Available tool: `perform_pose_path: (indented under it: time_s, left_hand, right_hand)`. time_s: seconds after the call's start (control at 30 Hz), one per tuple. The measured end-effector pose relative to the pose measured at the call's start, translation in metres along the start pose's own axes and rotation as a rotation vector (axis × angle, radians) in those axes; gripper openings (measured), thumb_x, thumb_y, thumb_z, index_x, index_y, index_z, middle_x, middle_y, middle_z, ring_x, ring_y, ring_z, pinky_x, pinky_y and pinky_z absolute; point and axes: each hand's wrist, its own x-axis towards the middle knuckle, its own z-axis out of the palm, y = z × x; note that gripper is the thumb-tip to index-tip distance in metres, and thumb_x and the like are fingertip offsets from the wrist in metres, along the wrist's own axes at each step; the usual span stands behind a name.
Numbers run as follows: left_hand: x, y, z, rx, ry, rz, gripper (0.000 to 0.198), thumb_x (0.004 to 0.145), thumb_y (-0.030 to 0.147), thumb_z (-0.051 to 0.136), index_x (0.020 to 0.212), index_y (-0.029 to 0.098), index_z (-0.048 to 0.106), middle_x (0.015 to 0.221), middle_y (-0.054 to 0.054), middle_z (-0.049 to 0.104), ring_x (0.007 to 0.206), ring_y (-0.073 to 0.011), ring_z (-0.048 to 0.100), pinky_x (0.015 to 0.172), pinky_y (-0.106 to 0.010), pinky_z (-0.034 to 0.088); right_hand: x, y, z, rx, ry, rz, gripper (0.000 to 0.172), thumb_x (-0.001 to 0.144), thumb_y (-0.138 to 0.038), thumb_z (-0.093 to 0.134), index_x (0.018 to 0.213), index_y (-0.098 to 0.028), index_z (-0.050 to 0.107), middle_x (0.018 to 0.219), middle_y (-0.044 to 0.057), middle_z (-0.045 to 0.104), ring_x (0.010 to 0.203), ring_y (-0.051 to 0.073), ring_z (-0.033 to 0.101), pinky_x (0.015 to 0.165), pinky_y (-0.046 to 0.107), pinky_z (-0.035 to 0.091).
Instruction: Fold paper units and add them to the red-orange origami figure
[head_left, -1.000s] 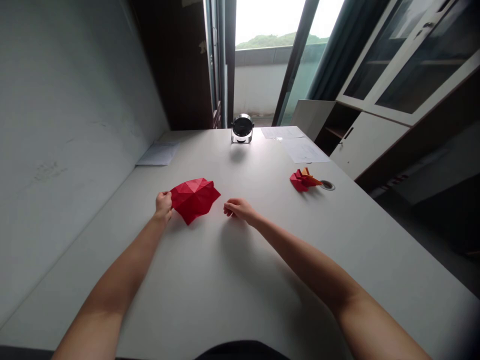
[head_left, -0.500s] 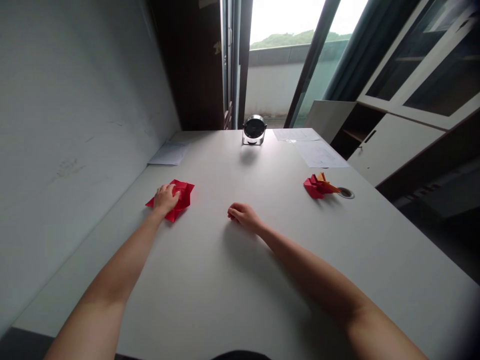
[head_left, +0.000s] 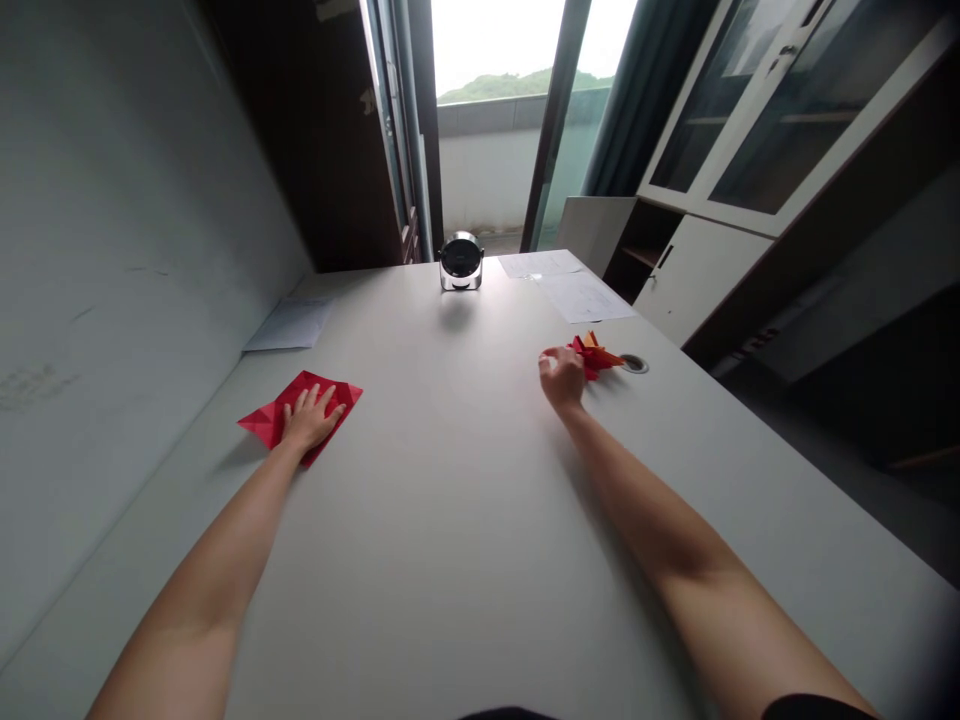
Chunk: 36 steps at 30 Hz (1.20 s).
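My left hand (head_left: pixel 309 419) lies flat with fingers spread on a creased red paper sheet (head_left: pixel 264 418) at the left side of the white table (head_left: pixel 465 520). My right hand (head_left: pixel 562 375) is stretched to the right, its fingers curled at the edge of a small red and orange folded paper figure (head_left: pixel 596 355). Whether the fingers grip the figure cannot be made out.
A small round black and silver device (head_left: pixel 460 261) stands at the far middle of the table. White paper sheets (head_left: pixel 576 290) lie at the far right, another sheet (head_left: pixel 291 324) at the far left. A cable hole (head_left: pixel 634 364) sits beside the figure. The wall runs along the left, cabinets on the right.
My left hand moved the red sheet to the left and pressed it flat on the table. My right hand travelled from the table's middle out to the folded figure on the right.
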Motion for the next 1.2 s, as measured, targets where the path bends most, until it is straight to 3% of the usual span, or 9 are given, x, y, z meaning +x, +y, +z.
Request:
perform_pose_path:
  time_s: [0.07, 0.17, 0.3, 0.43, 0.6, 0.7, 0.77, 1.0, 1.2]
  left_hand:
    - [-0.003, -0.007, -0.002, 0.028, 0.002, 0.041, 0.066, 0.091, 0.059, 0.041, 0.149, 0.027, 0.044, 0.161, -0.013, 0.032, 0.149, -0.0378, 0.023, 0.115, -0.065, 0.019]
    - [-0.008, -0.013, -0.009, 0.050, 0.056, 0.106, 0.063, 0.090, 0.053, 0.046, 0.145, 0.023, 0.048, 0.158, -0.013, 0.038, 0.146, -0.0349, 0.029, 0.117, -0.056, 0.023]
    - [-0.014, 0.001, -0.029, -0.052, 0.171, 0.189, 0.054, 0.089, 0.042, 0.050, 0.139, 0.021, 0.053, 0.151, -0.010, 0.047, 0.142, -0.0302, 0.037, 0.119, -0.044, 0.028]
    - [-0.029, 0.047, -0.046, -0.278, 0.218, 0.205, 0.043, 0.085, 0.034, 0.055, 0.126, 0.025, 0.061, 0.145, -0.006, 0.052, 0.138, -0.0313, 0.040, 0.119, -0.046, 0.027]
    - [-0.065, 0.136, -0.030, -0.907, 0.192, 0.262, 0.021, 0.076, 0.025, 0.071, 0.097, 0.028, 0.073, 0.119, -0.008, 0.065, 0.120, -0.0309, 0.055, 0.109, -0.042, 0.041]
    - [-0.074, 0.183, -0.020, -0.993, 0.111, 0.365, 0.026, 0.081, 0.026, 0.069, 0.107, 0.028, 0.072, 0.117, -0.008, 0.065, 0.103, -0.0259, 0.062, 0.092, -0.037, 0.049]
    - [-0.072, 0.202, -0.020, -1.080, 0.155, 0.361, 0.032, 0.082, 0.028, 0.071, 0.114, 0.028, 0.069, 0.117, -0.008, 0.064, 0.099, -0.0239, 0.063, 0.086, -0.034, 0.050]
    - [-0.075, 0.202, -0.019, -1.126, 0.211, 0.235, 0.030, 0.083, 0.034, 0.073, 0.111, 0.028, 0.066, 0.106, -0.006, 0.064, 0.091, -0.0205, 0.061, 0.084, -0.030, 0.047]
    - [-0.087, 0.195, -0.011, -1.090, 0.178, 0.274, 0.015, 0.084, 0.031, 0.071, 0.098, 0.026, 0.070, 0.107, -0.006, 0.064, 0.089, -0.0202, 0.061, 0.079, -0.028, 0.046]
  right_hand:
    - [0.011, 0.034, -0.019, -0.216, 0.101, 0.008, 0.025, 0.087, -0.032, 0.052, 0.101, -0.015, 0.066, 0.113, 0.019, 0.061, 0.106, 0.031, 0.051, 0.094, 0.047, 0.041]
    - [0.013, 0.070, -0.034, -0.399, 0.043, 0.014, 0.031, 0.084, -0.035, 0.059, 0.108, -0.016, 0.062, 0.114, 0.019, 0.059, 0.108, 0.033, 0.049, 0.091, 0.046, 0.040]
    - [0.011, 0.081, -0.031, -0.456, -0.023, 0.070, 0.033, 0.082, -0.033, 0.063, 0.111, -0.016, 0.061, 0.108, 0.017, 0.063, 0.101, 0.031, 0.052, 0.088, 0.044, 0.039]
    - [0.005, 0.056, -0.018, -0.347, -0.093, 0.008, 0.018, 0.085, -0.025, 0.058, 0.099, -0.018, 0.065, 0.097, 0.013, 0.068, 0.092, 0.028, 0.056, 0.086, 0.040, 0.040]
    - [-0.027, -0.020, -0.001, -0.011, -0.178, -0.334, 0.013, 0.091, -0.026, 0.055, 0.093, -0.020, 0.067, 0.088, 0.008, 0.067, 0.086, 0.024, 0.058, 0.083, 0.036, 0.045]
    - [-0.053, -0.070, 0.005, 0.150, -0.275, -0.533, 0.017, 0.096, -0.026, 0.051, 0.095, -0.023, 0.068, 0.090, 0.008, 0.066, 0.091, 0.024, 0.057, 0.084, 0.037, 0.047]
    - [-0.068, -0.091, 0.007, 0.203, -0.329, -0.608, 0.018, 0.098, -0.026, 0.051, 0.101, -0.025, 0.069, 0.093, 0.008, 0.065, 0.093, 0.025, 0.056, 0.083, 0.037, 0.049]
    - [-0.091, -0.094, 0.011, 0.199, -0.392, -0.665, 0.021, 0.100, -0.024, 0.048, 0.106, -0.028, 0.068, 0.095, 0.007, 0.064, 0.091, 0.024, 0.056, 0.082, 0.037, 0.050]
    - [-0.098, -0.091, 0.012, 0.146, -0.439, -0.723, 0.022, 0.102, -0.024, 0.046, 0.107, -0.027, 0.067, 0.097, 0.008, 0.064, 0.092, 0.023, 0.055, 0.081, 0.036, 0.049]
